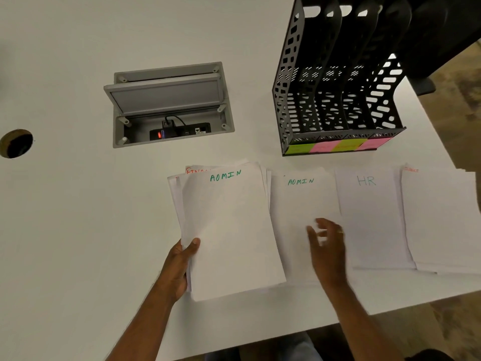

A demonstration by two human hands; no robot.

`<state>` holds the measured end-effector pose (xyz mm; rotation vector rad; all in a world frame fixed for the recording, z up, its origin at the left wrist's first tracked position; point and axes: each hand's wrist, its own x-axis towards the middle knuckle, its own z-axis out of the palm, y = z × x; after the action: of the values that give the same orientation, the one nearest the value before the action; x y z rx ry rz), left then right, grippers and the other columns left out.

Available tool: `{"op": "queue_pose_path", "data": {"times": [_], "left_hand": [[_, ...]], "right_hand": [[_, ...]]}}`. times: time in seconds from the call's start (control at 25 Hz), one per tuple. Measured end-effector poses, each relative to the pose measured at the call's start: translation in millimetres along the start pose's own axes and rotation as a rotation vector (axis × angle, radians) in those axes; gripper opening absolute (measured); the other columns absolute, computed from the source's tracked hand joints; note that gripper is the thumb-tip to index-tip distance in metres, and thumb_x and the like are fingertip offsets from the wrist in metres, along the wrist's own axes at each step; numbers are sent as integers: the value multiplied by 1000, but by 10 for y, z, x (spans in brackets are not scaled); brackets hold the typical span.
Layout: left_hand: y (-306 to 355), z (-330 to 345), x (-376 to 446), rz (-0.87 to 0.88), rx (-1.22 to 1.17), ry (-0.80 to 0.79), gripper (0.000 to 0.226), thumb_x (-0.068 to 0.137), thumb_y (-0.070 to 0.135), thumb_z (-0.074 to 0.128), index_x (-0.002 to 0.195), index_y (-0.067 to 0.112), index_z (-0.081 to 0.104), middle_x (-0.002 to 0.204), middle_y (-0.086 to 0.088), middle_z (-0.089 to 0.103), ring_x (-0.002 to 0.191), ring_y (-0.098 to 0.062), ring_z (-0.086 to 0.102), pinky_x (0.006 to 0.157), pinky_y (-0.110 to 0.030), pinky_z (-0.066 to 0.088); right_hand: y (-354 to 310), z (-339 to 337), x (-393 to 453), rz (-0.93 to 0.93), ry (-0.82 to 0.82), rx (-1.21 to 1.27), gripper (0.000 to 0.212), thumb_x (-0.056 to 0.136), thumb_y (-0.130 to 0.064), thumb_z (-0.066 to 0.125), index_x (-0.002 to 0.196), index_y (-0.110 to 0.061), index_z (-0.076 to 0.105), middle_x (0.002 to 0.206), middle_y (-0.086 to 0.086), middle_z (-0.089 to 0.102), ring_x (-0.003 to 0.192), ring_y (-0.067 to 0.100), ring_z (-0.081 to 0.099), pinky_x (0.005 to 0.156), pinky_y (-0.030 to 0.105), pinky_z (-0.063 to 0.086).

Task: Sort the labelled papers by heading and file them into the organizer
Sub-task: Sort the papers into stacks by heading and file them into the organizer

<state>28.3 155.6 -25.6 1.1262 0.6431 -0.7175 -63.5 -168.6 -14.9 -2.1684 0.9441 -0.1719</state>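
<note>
We've got the unsorted stack of white paper sheets [229, 230] clamped in our left hand [179, 267], thumb curled over the lower left edge, and the top sheet reads ADMIN in green. Our right hand [328, 246] hovers over the flat white ADMIN pile [299, 204] just beside the stack, fingers spread and loose, gripping nothing — though it's blurred, so whether the fingertips touch the paper we can't say. Further right lie the white HR-headed pile [372, 217] and a white pile with a red heading [442, 220], too small to read for sure. The black perforated plastic organizer [338, 100] stands behind them on the white table [78, 230], apparently nothing filed in it yet.

So, the move, as we judge it: pinch only that top ADMIN sheet, peel it off clean, and lay it square on the matching pile, headings aligned. Keep the left grip firm so the fanned stack doesn't slide.
</note>
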Motion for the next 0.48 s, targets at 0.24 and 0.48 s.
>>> {"op": "queue_pose_path", "data": {"times": [0.24,0.48], "left_hand": [[-69,255,-20,-10,16,-45,36,87,23,69,123,17,67,113,-13,77,96,-29,76,70,-37,62],[-136,281,6,-19,10,-44,33,89,24,68,122,21,68,118,-11,75,104,-29,74,77,-38,62]], "right_hand": [[-451,383,-136,140,-308,136,30,81,-39,79,92,-24,55,86,-14,66,75,0,63,59,12,44],[-383,281,-77,71,-200,99,30,96,-38,62,71,-22,57,64,-16,60,56,-1,56,55,12,40]]}}
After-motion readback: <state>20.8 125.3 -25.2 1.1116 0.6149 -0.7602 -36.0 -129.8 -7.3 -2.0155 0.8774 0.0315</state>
